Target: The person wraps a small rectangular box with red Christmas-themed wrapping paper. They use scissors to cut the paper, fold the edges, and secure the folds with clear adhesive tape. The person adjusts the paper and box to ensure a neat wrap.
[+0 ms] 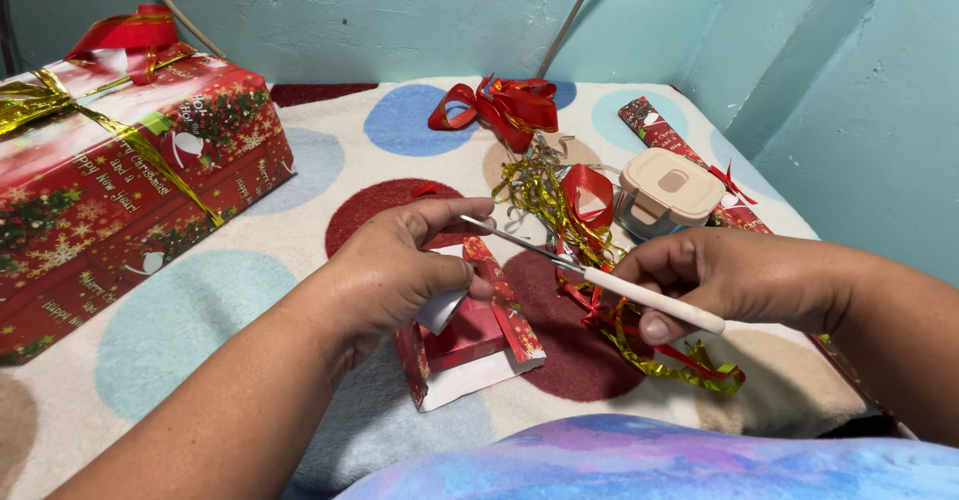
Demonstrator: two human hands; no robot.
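My left hand (400,265) grips a small box partly wrapped in red festive paper (475,345), pinching a flap of the paper near its top. My right hand (724,280) holds a thin tool with a white handle and a metal tip (609,282); the tip points left and reaches the thumb of my left hand. The box rests on a cloth with big coloured dots (330,165). Loose red and gold ribbon (569,210) lies just behind and under the tool.
A large wrapped gift with gold ribbon and a red bow (110,175) fills the left side. A red ribbon bundle (499,108), a small beige-lidded container (667,192) and a roll of red wrapping paper (659,132) lie at the back right, near the blue wall.
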